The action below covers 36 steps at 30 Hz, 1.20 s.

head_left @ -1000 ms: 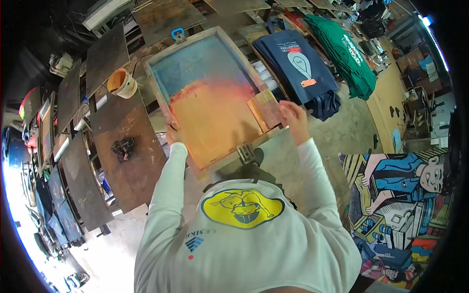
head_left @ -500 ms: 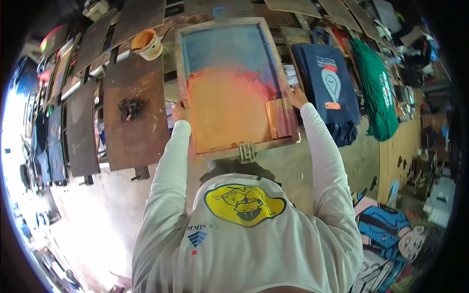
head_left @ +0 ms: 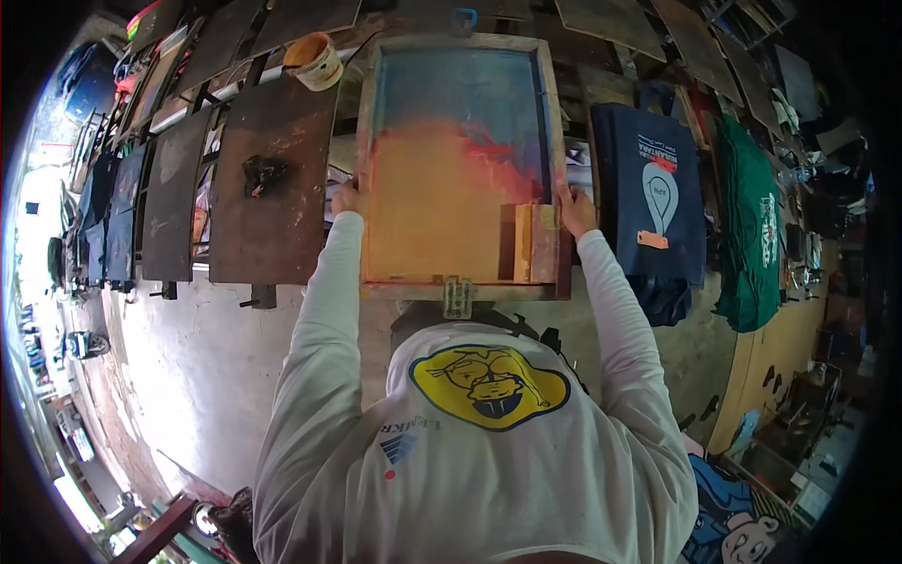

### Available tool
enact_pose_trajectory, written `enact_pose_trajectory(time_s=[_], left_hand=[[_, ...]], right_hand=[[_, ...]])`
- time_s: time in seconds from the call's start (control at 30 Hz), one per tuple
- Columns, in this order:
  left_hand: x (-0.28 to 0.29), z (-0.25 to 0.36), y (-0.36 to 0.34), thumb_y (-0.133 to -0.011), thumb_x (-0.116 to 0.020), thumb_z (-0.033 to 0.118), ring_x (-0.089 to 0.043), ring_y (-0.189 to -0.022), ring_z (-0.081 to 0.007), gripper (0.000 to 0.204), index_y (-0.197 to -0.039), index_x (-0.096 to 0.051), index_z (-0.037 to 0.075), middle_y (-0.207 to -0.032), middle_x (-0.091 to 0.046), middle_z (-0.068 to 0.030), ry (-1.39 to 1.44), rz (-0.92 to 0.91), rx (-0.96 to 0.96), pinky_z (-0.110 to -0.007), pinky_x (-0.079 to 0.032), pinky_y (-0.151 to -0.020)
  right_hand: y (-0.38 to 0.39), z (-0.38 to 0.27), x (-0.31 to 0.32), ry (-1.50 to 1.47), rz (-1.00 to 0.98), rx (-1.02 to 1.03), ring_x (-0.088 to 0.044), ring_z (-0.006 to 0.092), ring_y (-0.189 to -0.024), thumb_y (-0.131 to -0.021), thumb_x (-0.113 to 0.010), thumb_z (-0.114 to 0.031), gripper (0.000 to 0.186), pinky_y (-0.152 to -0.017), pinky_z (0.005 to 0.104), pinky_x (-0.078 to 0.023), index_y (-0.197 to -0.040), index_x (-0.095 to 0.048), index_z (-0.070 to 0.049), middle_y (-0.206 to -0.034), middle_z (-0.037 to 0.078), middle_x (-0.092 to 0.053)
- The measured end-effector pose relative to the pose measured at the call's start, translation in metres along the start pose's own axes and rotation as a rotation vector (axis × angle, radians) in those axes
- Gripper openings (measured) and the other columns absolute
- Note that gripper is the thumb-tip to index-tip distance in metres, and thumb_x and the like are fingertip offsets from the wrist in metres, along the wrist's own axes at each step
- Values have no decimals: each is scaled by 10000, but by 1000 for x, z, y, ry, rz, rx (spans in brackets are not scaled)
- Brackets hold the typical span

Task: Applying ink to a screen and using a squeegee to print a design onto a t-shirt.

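Note:
A screen printing frame (head_left: 367, 122) with a wooden rim lies in front of me, its mesh blue at the far end and orange nearer, with red smears between. My left hand (head_left: 346, 197) is closed on its left rim. On the opposite rim, my right hand (head_left: 577, 209) grips with bent fingers. Inside the frame's near right corner rests a wooden squeegee (head_left: 542, 246), stained orange, which neither hand touches. A metal hinge clamp (head_left: 458, 297) sits at the middle of the near rim. What lies under the mesh is hidden.
Left of the frame stands a dark board (head_left: 272, 226) with a crumpled black lump (head_left: 264, 175). An orange-stained bucket (head_left: 314, 62) stands beyond it. To the right hang navy printed bags (head_left: 631, 179) and green ones (head_left: 747, 216). A blue clip (head_left: 464, 19) is past the far rim.
My view has turned slightly, so the frame appears straighter and the bags on the right sit lower. Both hands keep their hold on the frame's sides.

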<state>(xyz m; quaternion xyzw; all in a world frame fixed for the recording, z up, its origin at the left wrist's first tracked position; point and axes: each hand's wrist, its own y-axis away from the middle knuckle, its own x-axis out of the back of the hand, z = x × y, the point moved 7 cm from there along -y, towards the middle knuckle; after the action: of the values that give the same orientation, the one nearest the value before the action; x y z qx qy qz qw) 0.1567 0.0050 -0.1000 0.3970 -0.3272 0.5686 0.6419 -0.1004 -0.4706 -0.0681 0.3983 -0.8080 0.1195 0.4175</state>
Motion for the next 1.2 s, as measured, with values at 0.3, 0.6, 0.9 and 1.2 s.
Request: enact_pose_trajectory(time_s=[0.3,0.6,0.9,1.2], left_hand=[[5,-3,0,-914,-426,601,-642,-1007,-466,628,-1048,-737,72,-1024,-682,-268,-12,74,34,-523,-492,-918],[1,7,4,-897,-405,629,-629,-1043,-476,696,-1039,-731,31,-1034,-659,-316,57,7,73,-518,-482,-938],[-12,-9,-5,-900,-399,642,-621,-1076,-467,705,-1103,-712,44,-1090,-656,-308,58,-69,90,-511,-470,-966],[-8,-10,-7,-918,-408,612,-608,-1073,-480,707,-1051,-702,-17,-1060,-638,-337,88,-33,81,-506,-468,-955]], right_hand=[[22,18,-18,-667,-39,-287,-599,265,-1154,-935,-552,-603,707,-987,332,-432,-1238,-644,29,-1222,181,-656],[43,0,5,-494,-34,-427,-598,318,-1179,-914,-514,-673,853,-992,358,-429,-1259,-602,103,-1241,233,-637],[20,21,-13,-343,-57,-340,-547,420,-1244,-914,-494,-671,847,-1017,404,-414,-1214,-617,111,-1262,324,-599],[21,-3,-14,30,2,-226,-566,498,-1149,-923,-342,-726,877,-988,489,-439,-1147,-671,56,-1153,359,-620]])
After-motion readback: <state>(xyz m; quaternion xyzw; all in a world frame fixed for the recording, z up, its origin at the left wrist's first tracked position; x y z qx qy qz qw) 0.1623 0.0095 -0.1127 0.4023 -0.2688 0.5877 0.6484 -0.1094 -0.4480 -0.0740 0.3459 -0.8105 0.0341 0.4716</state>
